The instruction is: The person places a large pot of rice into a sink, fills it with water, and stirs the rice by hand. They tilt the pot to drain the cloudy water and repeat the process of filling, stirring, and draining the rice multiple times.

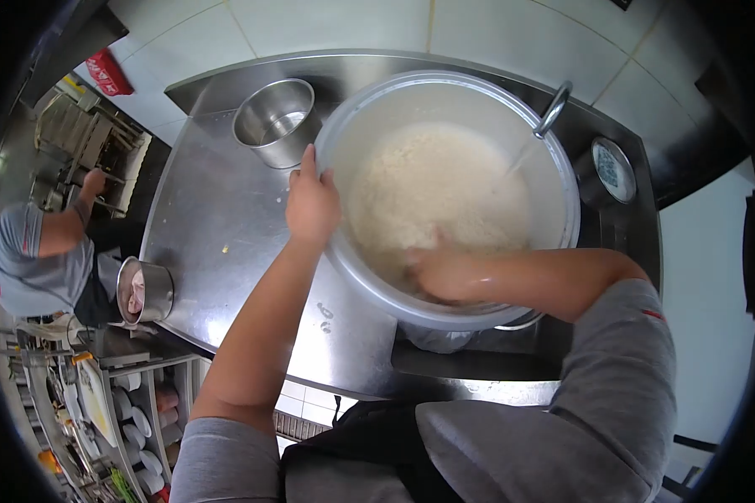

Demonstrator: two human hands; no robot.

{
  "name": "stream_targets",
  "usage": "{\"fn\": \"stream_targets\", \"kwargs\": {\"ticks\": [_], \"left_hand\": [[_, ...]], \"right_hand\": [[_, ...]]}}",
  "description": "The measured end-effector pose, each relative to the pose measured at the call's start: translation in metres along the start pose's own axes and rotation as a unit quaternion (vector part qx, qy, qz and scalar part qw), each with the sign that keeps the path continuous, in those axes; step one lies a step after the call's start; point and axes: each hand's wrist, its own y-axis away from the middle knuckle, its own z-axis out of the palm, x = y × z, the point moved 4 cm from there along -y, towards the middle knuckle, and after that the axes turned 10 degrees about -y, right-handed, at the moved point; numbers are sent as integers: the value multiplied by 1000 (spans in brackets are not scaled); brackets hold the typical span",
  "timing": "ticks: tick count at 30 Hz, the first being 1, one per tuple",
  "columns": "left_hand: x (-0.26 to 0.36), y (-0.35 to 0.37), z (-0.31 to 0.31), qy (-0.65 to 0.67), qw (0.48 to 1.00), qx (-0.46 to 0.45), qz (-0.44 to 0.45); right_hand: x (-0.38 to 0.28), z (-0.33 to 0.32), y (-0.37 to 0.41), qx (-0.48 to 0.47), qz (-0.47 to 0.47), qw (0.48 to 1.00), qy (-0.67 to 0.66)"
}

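A large, wide metal pot (341, 251) stands over the sink and holds what looks like rice in cloudy water (432, 172). My left hand (313, 201) grips the pot's rim on the left side, with the index finger stretched along it. Inside the pot, my right hand (453, 270) reaches into the rice and water near the front wall. Its fingers are partly under the surface and blurred, so their closing is hidden. From the curved faucet (554, 111), a thin stream of water runs into the pot at the right.
A small steel pot (277, 123) stands left of the big one on the steel counter (218, 218). Another pot (145, 291) with pale pieces sits at the counter's left edge. A container (608, 172) is at the right. A co-worker (46, 251) stands beyond, near dish shelves (147, 419).
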Motion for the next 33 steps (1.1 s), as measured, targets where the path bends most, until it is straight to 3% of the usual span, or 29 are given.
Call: {"fn": "stream_targets", "kwargs": {"ticks": [1, 2, 4, 7, 9, 11, 15, 19, 22, 24, 25, 27, 29, 30, 33], "left_hand": [[-1, 0, 1, 1, 1000, 0, 0], [-2, 0, 1, 1, 1000, -4, 4], [-1, 0, 1, 12, 1000, 0, 8], [-4, -2, 5, 2, 1000, 1, 6], [-5, -3, 4, -6, 1000, 2, 4], [-4, -2, 5, -15, 1000, 1, 2], [-1, -3, 3, -18, 1000, -13, -12], [-1, -2, 5, -15, 1000, -15, -15], [-2, -3, 5, -14, 1000, -7, -6], [-3, -3, 6, -2, 1000, -8, -10], [-3, -3, 5, 3, 1000, -9, -13], [-4, -1, 4, 16, 1000, -7, -16], [-4, 0, 1, 28, 999, -3, -21], [-3, 1, -1, 19, 1000, 0, -21], [-4, 1, -1, 15, 1000, 1, -26]], "right_hand": [[11, 2, 20, 9, -56, 998, 34], [22, 4, 25, 9, -52, 998, 30], [56, 7, 21, -1, 22, 997, 78], [124, 27, -42, 41, 56, 991, 117], [127, -6, -46, 55, 78, 986, 140], [133, -44, -46, 101, 247, 961, -72], [194, -65, -77, 273, 308, 911, -30], [215, -88, -44, 256, 406, 877, -25], [239, -76, -5, 184, 355, 916, -45], [227, -66, 19, 19, 319, 944, 78], [234, -61, 22, 15, 324, 942, 85], [255, -18, 14, -111, 273, 954, -56], [291, 47, -2, -157, 290, 870, -367], [281, 49, 2, -159, 294, 871, -360], [217, 69, 17, -227, 244, 717, -612]]}}
